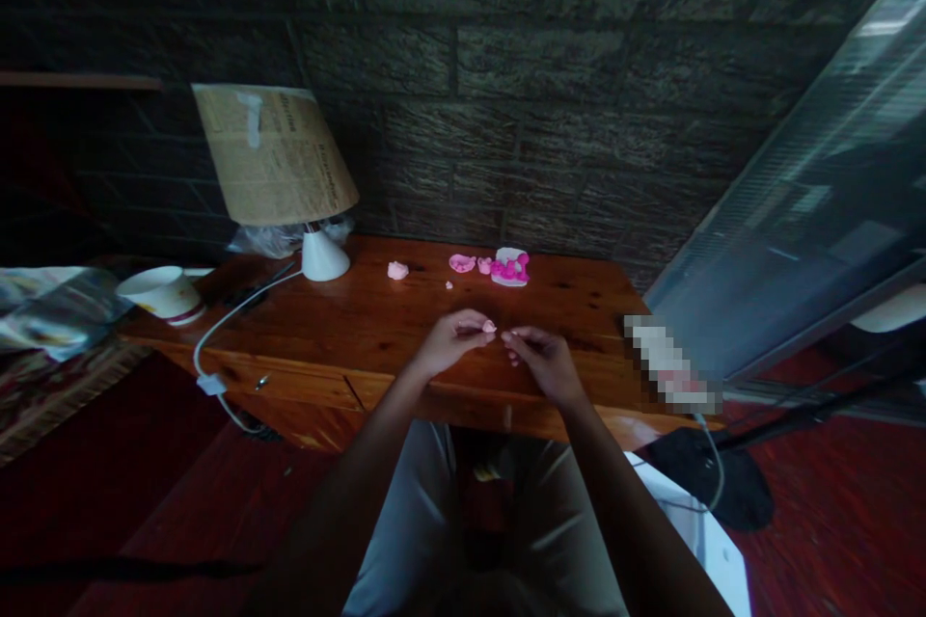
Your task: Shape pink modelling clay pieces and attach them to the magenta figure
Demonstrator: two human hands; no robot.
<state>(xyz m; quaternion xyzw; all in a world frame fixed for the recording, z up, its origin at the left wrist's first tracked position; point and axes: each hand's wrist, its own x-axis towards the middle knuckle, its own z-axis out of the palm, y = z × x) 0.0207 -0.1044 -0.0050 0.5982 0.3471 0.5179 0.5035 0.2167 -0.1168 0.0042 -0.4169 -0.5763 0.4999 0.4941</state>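
Observation:
My left hand (455, 343) is closed, pinching a small piece of light pink modelling clay (490, 327) between thumb and fingers. Just to its right, my right hand (541, 357) has thumb and fingertips pressed together; what they hold, if anything, is too small to make out. Both hands are over the front half of the wooden table (434, 386). Beyond them lie a light pink clay lump (397, 270), a tiny pink bit (449, 285), a flat pink clay piece (462, 263) and bright pink clay shapes (510, 267) on a pale base.
A lamp (325, 256) with a printed paper shade stands at the left rear, its white cord running over the front edge. Further left is a paper cup (163, 295). A blurred-out object (669, 362) lies at the right edge. A brick wall (535, 135) rises behind.

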